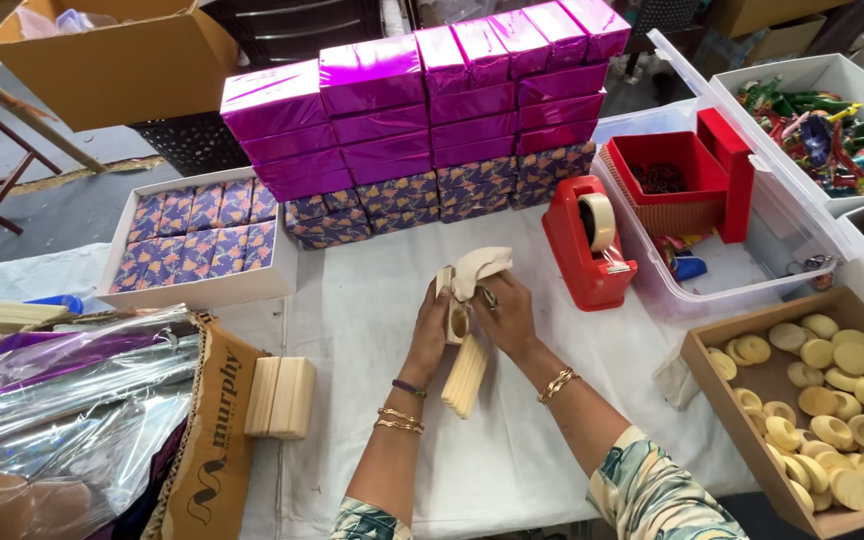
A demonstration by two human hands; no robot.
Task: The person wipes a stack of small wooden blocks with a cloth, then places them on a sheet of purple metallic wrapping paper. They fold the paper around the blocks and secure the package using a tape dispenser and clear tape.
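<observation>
At the table's [372, 300] left edge we see crumpled foil sheets [62, 400] spilling from a brown carton [217, 440], and behind them a white tray [112, 290] filled with purple patterned boxes [202, 235]. Just right of the carton, a small stack of pale wooden blocks [280, 396] stands on the white cloth. Along the far edge, a wall of shiny magenta boxes [422, 90] rises over more patterned ones.

Near the middle of the table our hands meet. Our left hand [434, 335] curls around a pale wooden piece [449, 310], holding it upright, thumb and fingers closed on its sides. Our right hand [505, 315] presses a cream cloth [477, 270] against the top of that piece, fingers pinched on the cloth. Directly below the hands, a ribbed wooden slab [466, 375] lies on the table, touching or just beside the left wrist; we cannot tell which.

Right of the hands sits a red tape dispenser [587, 245]. Beyond it a clear tub [752, 270] holds a red box [697, 175]. At the near right corner, a wooden tray [712, 390] carries many pale round discs [832, 400], and at the far right corner a white bin [832, 75] holds colourful figures [822, 135].
</observation>
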